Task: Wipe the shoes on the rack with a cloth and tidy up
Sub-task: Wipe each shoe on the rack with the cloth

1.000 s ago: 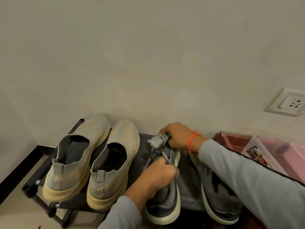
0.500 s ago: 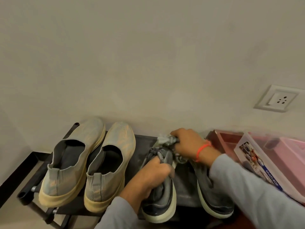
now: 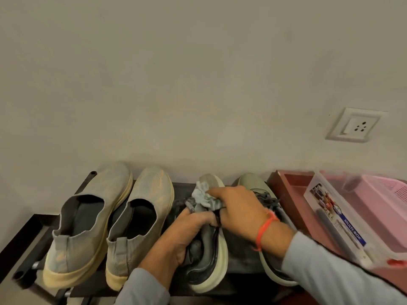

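two hands on the grey sneaker (image 3: 209,260): left hand (image 3: 182,234) grips its collar, right hand (image 3: 237,208) clutches the cloth (image 3: 203,194) — brace firmly, rub along the tongue.

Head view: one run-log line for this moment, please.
step: wiping | left hand: holds grey sneaker | right hand: grips cloth on its toe | slip-ons: on rack

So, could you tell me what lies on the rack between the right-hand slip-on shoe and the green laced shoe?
In the head view, the dark sneaker, gripped by the left hand while the right hand presses the cloth on it.
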